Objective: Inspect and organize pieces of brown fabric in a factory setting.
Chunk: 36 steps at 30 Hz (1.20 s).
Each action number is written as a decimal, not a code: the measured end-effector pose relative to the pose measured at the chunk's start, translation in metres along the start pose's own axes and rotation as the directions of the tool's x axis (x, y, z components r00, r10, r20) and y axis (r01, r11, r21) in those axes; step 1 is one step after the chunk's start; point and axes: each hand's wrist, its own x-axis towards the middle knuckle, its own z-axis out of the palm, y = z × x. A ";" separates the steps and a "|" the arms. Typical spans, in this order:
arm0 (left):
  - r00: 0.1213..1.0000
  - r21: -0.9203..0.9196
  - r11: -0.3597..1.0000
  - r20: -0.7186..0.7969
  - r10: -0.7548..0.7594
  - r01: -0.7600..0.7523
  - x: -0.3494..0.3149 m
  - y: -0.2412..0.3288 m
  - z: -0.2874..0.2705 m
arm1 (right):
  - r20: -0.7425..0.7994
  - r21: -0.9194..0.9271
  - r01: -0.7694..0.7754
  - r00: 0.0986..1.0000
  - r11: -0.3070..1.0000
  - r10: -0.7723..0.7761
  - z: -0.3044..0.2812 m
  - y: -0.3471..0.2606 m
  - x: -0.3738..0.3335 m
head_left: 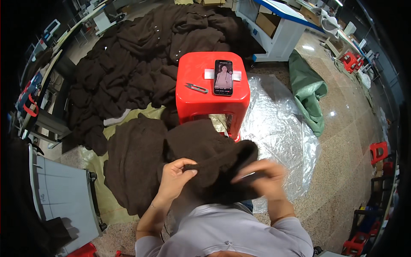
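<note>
Dark brown knit cloth (197, 141), possibly part of a garment, lies bunched across my lap. My left hand (175, 175) pinches its folded edge between thumb and fingers. To the right, my right hand (269, 175) is smeared by motion beside a raised fold of the cloth. A thin shiny metal tool (248, 175) sticks out from its fingers; its kind is too blurred to tell. In front stands a red plastic stool (188, 64). On its seat are thread snips (196, 88) and a phone (223, 78) with a lit screen, over a white strip.
A large heap of brown cloth (141, 47) covers the floor beyond and left of the stool. Clear plastic sheeting (274, 115) and a green sack (306, 94) lie at the right. A grey bin (64, 192) stands at left; a white workstation (278, 36) stands behind.
</note>
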 end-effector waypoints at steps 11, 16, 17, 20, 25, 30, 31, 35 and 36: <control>0.946 0.189 0.979 -0.295 0.137 -0.083 -0.036 -0.003 -0.034 | 0.464 0.222 0.379 0.769 0.898 -0.439 0.134 0.036 0.032; 0.931 0.111 0.966 -0.264 0.253 -0.232 -0.029 -0.023 -0.030 | 0.097 -0.288 0.296 0.955 0.911 -0.279 0.117 0.075 0.034; 0.937 0.096 0.968 -0.244 0.249 -0.232 -0.029 -0.028 -0.031 | 0.072 -0.304 0.293 0.956 0.906 -0.285 0.114 0.081 0.034; 0.932 0.135 0.960 -0.240 0.270 -0.244 -0.026 -0.043 -0.029 | 0.159 -0.272 0.250 0.964 0.929 -0.213 0.105 0.094 0.033; 0.924 0.172 0.963 -0.290 0.250 -0.206 -0.018 -0.064 -0.032 | 0.249 -0.209 0.174 0.961 0.962 -0.120 0.104 0.103 0.032; 0.867 0.215 0.959 -0.424 0.262 -0.185 -0.003 -0.083 -0.030 | 0.188 -0.216 0.080 0.981 0.973 -0.039 0.107 0.117 0.035; 0.864 0.202 0.963 -0.435 0.254 -0.181 0.000 -0.084 -0.030 | 0.162 -0.216 0.063 0.986 0.974 -0.028 0.106 0.120 0.036; 0.907 0.050 0.996 -0.410 0.092 -0.078 0.011 -0.074 -0.035 | 0.107 -0.248 0.069 0.993 0.966 -0.044 0.103 0.123 0.046; 0.934 -0.162 0.987 -0.355 -0.035 -0.024 0.014 -0.068 -0.039 | 0.065 -0.277 0.171 0.985 0.946 -0.159 0.102 0.122 0.050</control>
